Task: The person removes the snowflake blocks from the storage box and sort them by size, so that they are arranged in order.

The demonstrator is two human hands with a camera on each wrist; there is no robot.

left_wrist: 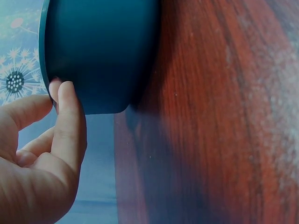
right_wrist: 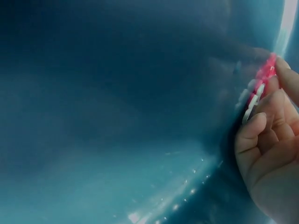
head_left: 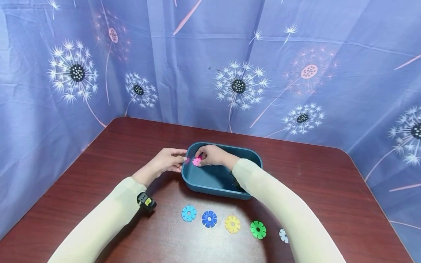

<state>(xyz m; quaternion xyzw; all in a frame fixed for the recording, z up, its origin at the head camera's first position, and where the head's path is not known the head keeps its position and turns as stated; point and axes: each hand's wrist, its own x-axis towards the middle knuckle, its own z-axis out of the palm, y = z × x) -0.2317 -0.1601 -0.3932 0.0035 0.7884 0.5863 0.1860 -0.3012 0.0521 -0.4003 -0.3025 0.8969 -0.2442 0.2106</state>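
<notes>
A dark teal plastic basin (head_left: 217, 192) stands on the table. My left hand (head_left: 166, 160) pinches its left rim, with the thumb at the rim and the other fingers along the outer wall; the left wrist view shows fingertips (left_wrist: 68, 91) against that wall. Inside the basin, near the left end, my right hand (head_left: 212, 155) holds a pink notched disc (head_left: 196, 161) in its fingertips. Beside the pink edge in the right wrist view, a white notched edge (right_wrist: 252, 105) shows close to the thumb. My right forearm crosses over the basin's front right part and hides it.
Along the table (head_left: 131, 135) in front of the basin lie a light blue disc (head_left: 189, 213), a dark blue disc (head_left: 206, 221), a yellow disc (head_left: 229, 227), a green disc (head_left: 255, 229) and a white disc (head_left: 283, 235), partly behind my right sleeve. A blue curtain (head_left: 197, 73) hangs behind.
</notes>
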